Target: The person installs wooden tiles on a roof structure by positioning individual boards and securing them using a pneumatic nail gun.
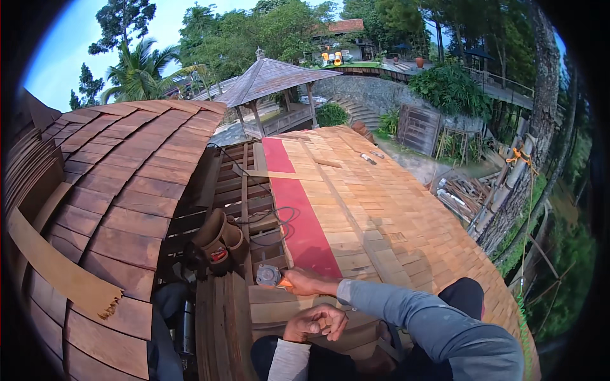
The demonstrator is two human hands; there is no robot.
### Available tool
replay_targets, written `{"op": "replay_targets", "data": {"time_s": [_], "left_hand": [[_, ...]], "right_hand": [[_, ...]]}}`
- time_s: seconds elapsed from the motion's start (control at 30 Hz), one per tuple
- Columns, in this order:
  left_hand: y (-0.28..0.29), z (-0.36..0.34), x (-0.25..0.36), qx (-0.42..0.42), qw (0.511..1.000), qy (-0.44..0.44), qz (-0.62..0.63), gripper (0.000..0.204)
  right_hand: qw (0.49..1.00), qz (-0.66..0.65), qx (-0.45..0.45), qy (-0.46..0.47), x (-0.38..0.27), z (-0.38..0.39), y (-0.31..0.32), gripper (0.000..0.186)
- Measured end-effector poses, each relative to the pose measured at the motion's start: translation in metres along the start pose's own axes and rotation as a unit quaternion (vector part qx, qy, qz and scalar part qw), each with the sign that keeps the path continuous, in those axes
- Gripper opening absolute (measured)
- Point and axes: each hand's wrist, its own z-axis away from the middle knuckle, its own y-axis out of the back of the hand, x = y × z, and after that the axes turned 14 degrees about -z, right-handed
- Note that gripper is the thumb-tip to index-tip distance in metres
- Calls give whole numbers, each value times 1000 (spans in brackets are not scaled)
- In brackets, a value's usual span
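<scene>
My right hand point(306, 281) is closed round the orange handle of a nail gun point(269, 275), whose grey, round-capped head points left. The tool is over the edge of the wooden shingles point(279, 311), beside the open battens. Just below it, my left hand point(316, 322) is loosely closed with its fingers curled in; anything inside them is hidden. A red underlay strip point(311, 238) runs up the roof ahead of both hands. To the left of the nail gun, brown tool pouches point(222, 238) sit on the battens, one with a red item inside.
Open battens point(244, 184) form a gap between the older dark shingles point(127, 190) and the newer pale ones point(394, 209). A thin black hose point(283, 219) loops across it. Stacked shingles point(32, 165) stand at far left. The roof's right edge drops toward a tree trunk point(515, 184).
</scene>
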Motion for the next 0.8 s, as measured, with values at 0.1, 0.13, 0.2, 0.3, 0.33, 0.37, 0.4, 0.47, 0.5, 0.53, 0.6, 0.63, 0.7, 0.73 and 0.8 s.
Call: {"op": "replay_targets", "data": {"time_s": [0.1,0.13,0.2,0.3,0.33,0.37,0.4,0.47,0.5,0.53,0.6,0.63,0.7,0.73,0.8], "left_hand": [[22,5,-9,-4,1000,-18,18,74],[26,-4,-16,-6,999,-36,25,75],[28,-12,-23,86,994,-51,32,75],[17,-25,-13,269,959,-75,-47,65],[16,-19,-4,341,934,-79,-76,59],[14,-7,7,408,903,-86,-104,54],[14,5,24,448,879,-84,-138,46],[22,24,70,486,840,13,-241,42],[28,24,80,494,823,98,-265,40],[45,26,85,477,801,189,-308,41],[71,36,84,448,718,368,-386,45],[83,52,84,432,663,446,-419,47],[103,81,87,341,590,560,-471,51],[109,89,82,247,537,562,-579,58],[114,65,23,204,487,584,-616,76]], "right_hand": [[999,20,31,-33,-12,77,81,41],[996,43,66,-49,8,108,107,41],[981,73,102,-147,2,172,161,44],[957,73,212,-184,5,270,215,37],[950,71,250,-173,16,293,222,36],[941,75,286,-167,24,316,229,35],[931,74,321,-157,31,337,234,34],[908,34,378,-176,26,375,251,38],[901,8,390,-191,39,384,245,39],[897,-6,395,-197,52,391,242,40],[891,-24,404,-204,72,401,232,40],[902,-29,380,-202,79,398,225,41],[922,-29,339,-186,83,388,218,41],[928,-33,323,-181,87,381,214,42],[939,-21,278,-199,107,376,204,43]]}}
